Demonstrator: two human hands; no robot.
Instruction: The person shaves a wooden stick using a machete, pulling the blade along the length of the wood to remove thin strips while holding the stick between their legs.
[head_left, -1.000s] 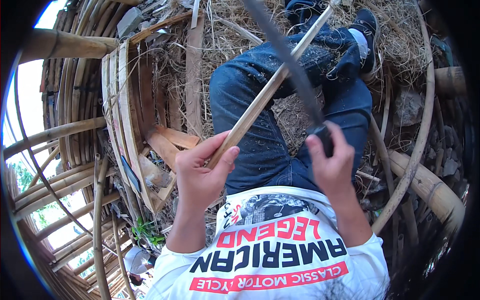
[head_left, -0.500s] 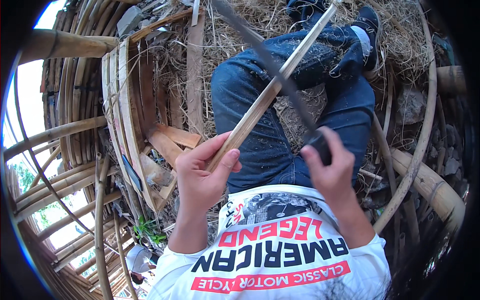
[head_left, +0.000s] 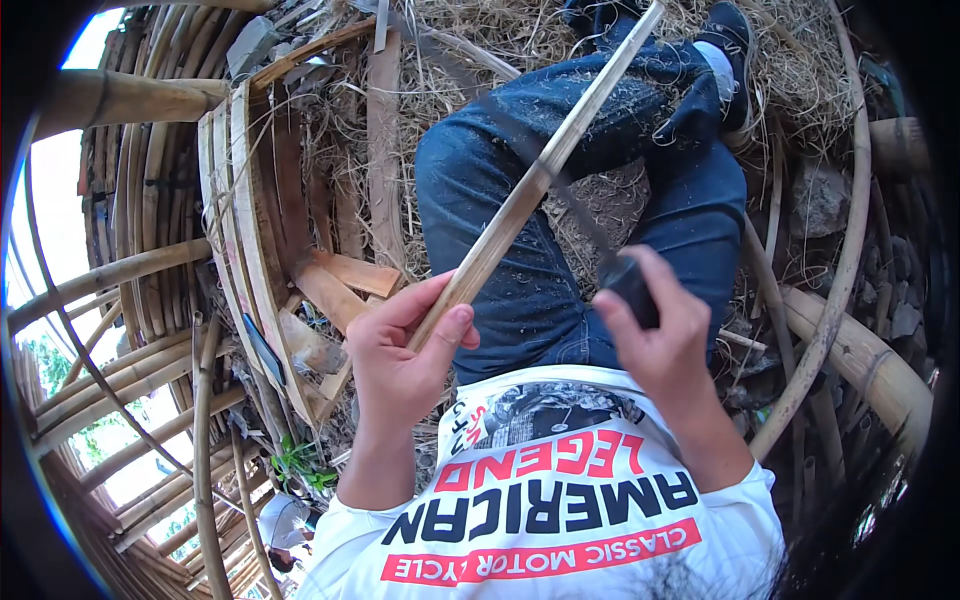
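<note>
In my left hand (head_left: 398, 338) I hold the lower end of a long, pale bamboo strip (head_left: 503, 222), pinched between thumb and fingers. It slants up and to the right across my jeans (head_left: 480, 180). My right hand (head_left: 668, 325) is closed round the black handle of a long, dark-bladed knife (head_left: 629, 288). The blade points up and to the left and is smeared by motion. It crosses the strip near its middle and seems to pass beneath it; whether they touch I cannot tell.
Pale wooden slats (head_left: 240, 190) and wood offcuts (head_left: 345, 280) lie left of my legs. Shavings (head_left: 790, 60) cover the ground ahead. Bamboo poles (head_left: 850, 350) and a grey stone (head_left: 822, 200) are at the right. A bamboo framework (head_left: 130, 270) stands at the left; a dark phone-like object (head_left: 264, 350) rests against the slats.
The knife blade has shifted from over the bamboo strip to seemingly beneath it, and the right hand has moved slightly left. The left hand keeps its hold on the strip, almost in place.
</note>
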